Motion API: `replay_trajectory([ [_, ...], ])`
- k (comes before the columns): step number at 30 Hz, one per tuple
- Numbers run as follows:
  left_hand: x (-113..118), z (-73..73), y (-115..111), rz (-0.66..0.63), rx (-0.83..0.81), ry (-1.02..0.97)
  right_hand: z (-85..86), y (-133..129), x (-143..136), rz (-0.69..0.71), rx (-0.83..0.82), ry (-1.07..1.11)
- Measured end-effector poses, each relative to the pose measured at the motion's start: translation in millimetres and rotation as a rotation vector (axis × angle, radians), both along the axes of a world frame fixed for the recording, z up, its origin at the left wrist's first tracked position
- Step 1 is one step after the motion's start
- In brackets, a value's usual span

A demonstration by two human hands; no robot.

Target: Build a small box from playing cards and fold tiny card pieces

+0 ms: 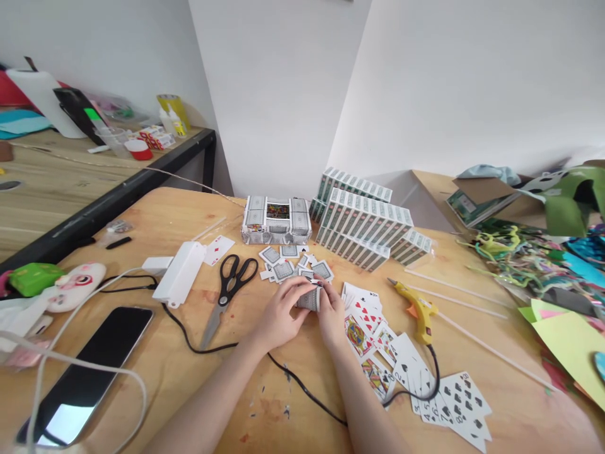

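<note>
Near the middle of the table, my left hand (285, 310) and my right hand (331, 310) hold a curled playing card (309, 299) between them, its grey patterned back showing. The fingers of both hands are closed on its two sides. Just beyond them lies a pile of cut card pieces (283, 270). Behind the pile stands a box-shaped model covered in cards (276, 221). Face-up playing cards (363, 318) spread out to the right of my right hand. Black-handled scissors (225, 296) lie open to the left.
A yellow glue gun (418, 306) with a black cord lies right, beside white sticks (491, 353). Stacked card boxes (363, 224) stand at the back. Left are a white power adapter (180, 274), cables and a phone (92, 372). Craft materials (520, 265) crowd the far right.
</note>
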State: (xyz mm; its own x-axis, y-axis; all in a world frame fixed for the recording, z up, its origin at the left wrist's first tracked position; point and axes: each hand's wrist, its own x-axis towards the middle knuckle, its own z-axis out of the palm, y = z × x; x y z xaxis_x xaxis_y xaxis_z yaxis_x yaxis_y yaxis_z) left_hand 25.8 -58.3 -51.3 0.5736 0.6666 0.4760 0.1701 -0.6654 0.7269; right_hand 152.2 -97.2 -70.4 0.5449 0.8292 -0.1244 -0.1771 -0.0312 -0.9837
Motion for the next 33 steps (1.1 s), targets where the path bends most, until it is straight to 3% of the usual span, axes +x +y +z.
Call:
replay_trajectory([
  [14,0,2.0,-5,-0.040,0.131,-0.020,4.2,-1,3,0.209,0.043,0.294],
  [28,0,5.5,-11,-0.072,0.150,-0.073,11.9,-3,5,0.322,0.069,0.321],
  [33,0,5.9,-12,-0.069,0.105,-0.080,10.9,-3,5,0.287,0.058,0.299],
])
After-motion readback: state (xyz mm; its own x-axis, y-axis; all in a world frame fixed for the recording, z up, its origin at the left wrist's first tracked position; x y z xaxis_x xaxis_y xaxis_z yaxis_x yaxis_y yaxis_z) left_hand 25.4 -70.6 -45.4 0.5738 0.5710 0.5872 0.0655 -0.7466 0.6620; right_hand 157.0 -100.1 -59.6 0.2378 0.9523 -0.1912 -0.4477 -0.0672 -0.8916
